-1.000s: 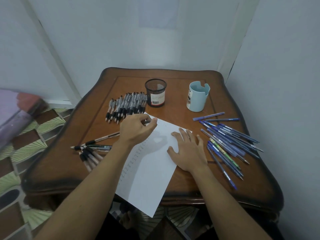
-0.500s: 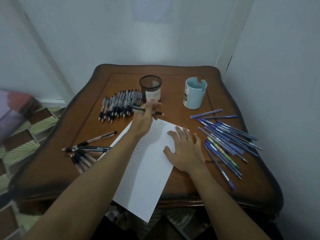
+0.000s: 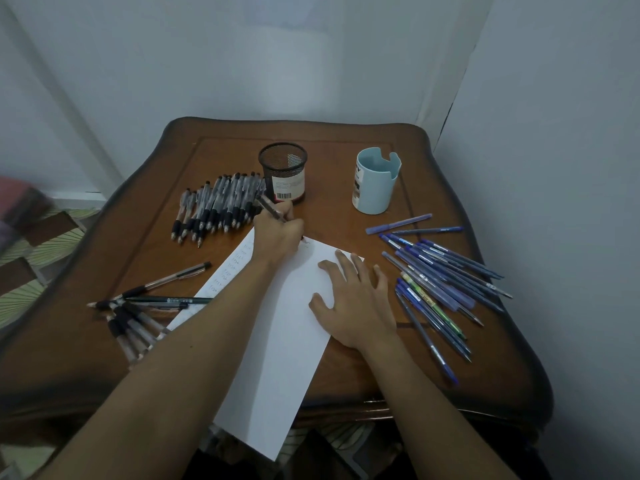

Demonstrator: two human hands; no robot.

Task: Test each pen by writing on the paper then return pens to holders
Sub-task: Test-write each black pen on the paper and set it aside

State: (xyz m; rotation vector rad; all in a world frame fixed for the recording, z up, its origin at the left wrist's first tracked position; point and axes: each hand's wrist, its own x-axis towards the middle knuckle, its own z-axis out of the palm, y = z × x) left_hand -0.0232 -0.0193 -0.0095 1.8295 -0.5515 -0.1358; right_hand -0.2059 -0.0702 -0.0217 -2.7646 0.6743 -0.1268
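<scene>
A white paper lies diagonally on the brown table, its near end hanging over the front edge. My left hand grips a black pen with its tip down at the paper's far corner. Flat on the sheet's right side rests my right hand, fingers spread. A black mesh holder and a light blue holder stand at the back. Handwritten marks run down the paper's left edge.
A row of black pens lies left of the mesh holder. More black pens are scattered at the left front. Several blue pens fan out on the right. Walls close in behind and to the right.
My left hand picked a black pen from beside the row, carried it sideways, and now holds it upright with the tip on the paper's far corner. The right hand stayed flat.
</scene>
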